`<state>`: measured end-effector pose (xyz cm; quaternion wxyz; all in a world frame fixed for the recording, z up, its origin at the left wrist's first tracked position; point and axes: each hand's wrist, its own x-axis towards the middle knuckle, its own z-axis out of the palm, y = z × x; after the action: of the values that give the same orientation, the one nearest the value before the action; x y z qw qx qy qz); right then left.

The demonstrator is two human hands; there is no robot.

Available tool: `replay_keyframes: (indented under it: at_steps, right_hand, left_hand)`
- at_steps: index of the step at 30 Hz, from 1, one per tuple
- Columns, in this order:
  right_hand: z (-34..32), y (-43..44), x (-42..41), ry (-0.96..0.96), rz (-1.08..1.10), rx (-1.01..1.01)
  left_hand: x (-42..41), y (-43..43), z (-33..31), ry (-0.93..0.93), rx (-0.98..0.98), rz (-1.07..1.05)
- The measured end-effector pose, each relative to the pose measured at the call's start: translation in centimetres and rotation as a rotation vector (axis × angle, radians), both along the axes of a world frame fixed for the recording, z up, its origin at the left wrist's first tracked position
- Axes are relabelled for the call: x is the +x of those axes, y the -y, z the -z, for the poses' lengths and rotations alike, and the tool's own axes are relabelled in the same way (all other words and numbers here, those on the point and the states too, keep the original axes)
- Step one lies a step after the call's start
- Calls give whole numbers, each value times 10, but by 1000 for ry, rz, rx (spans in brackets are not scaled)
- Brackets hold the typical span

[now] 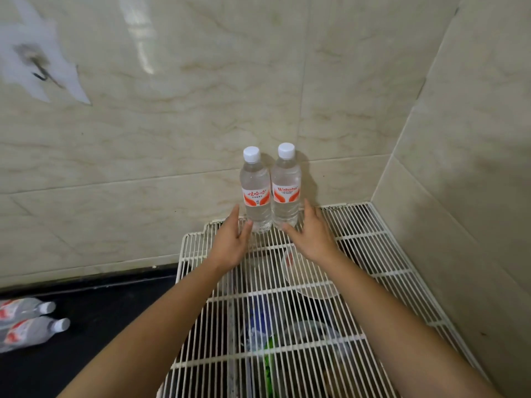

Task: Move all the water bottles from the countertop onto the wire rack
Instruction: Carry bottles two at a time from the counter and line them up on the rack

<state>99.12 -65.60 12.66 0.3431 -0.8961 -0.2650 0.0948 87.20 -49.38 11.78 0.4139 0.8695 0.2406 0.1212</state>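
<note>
Two clear water bottles with white caps and red-white labels stand upright side by side at the back of the white wire rack point(373, 254), against the tiled wall: the left bottle point(255, 193) and the right bottle point(285, 188). My left hand point(230, 242) is open just left of and below the left bottle, thumb near its base. My right hand point(311, 234) is open just right of the right bottle's base. Neither hand grips a bottle. Two more bottles lie on the black countertop point(100, 326) at far left, the upper bottle point(26, 308) and the lower bottle point(34, 333).
Marble-look tiled walls close in behind and on the right, forming a corner. Under the rack I see a white plate point(304, 280), bluish plastic and something green. A hook point(43, 74) sticks to the wall at upper left.
</note>
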Motion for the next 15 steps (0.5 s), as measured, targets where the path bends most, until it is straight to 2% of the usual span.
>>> replay_keyframes:
  at_steps: [4,6,10,15]
  right_hand:
    - [0,18,-29,249,34,58]
    - [12,17,-45,326,17,39]
    - [30,-5,-78,446,-76,34]
    - [23,-52,-136,493,-235,34]
  left_hand:
    - [-51,-5,-17,-55,453,-117]
    - [-84,-7,-14,-72,608,-144]
    - [-166,-9,0,-141,695,-286]
    - [-255,-38,2,-176,777,-380]
